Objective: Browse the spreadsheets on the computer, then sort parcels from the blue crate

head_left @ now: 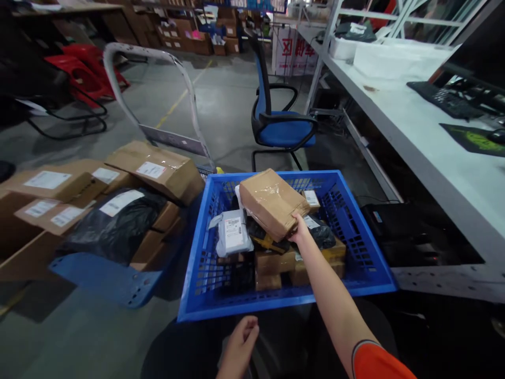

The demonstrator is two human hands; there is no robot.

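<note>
Over a blue plastic crate [284, 305], my right hand [299, 229] grips the near corner of a brown cardboard box [272, 200] wrapped in clear tape. The box is tilted above the other parcels. Beneath and around it in the crate lie a grey-white mailer bag with a label [234, 231], a black plastic parcel [321, 234], a small labelled box [311, 199] and several brown cartons [274, 261]. My left hand [241, 342] is in front of the crate's near rim, its fingers loosely curled, touching no parcel; whether anything is in it I cannot make out.
To the left, cardboard boxes [158, 168] and a black bagged parcel [118, 221] sit near a hand trolley's handle [189, 89]. A blue office chair [282, 126] stands behind the crate. A white desk [426, 121] with a keyboard [445, 100] runs along the right.
</note>
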